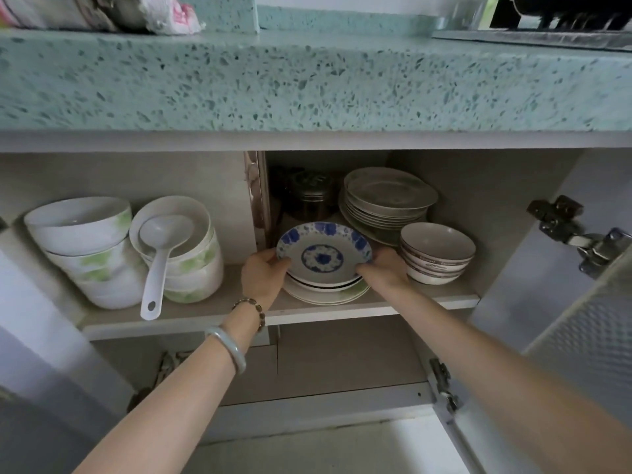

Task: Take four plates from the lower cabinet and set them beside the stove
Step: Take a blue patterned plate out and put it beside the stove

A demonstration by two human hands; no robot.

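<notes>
the tabletop (307, 80) overhangs the open cabinet, so both arms reach in low. on the shelf (239, 313) the stack (326, 290) sits at the front edge, probably for easy reach; more plates (386, 196) lie behind it and bowls (436, 253) just beside. the left hand (263, 275) and right hand (384, 268) flank the stack, likely to lift several at once. fingers (367, 270) curl onto the blue plate (323, 253) from both sides, thumbs on its rim, pinching the stack's upper plates.
</notes>
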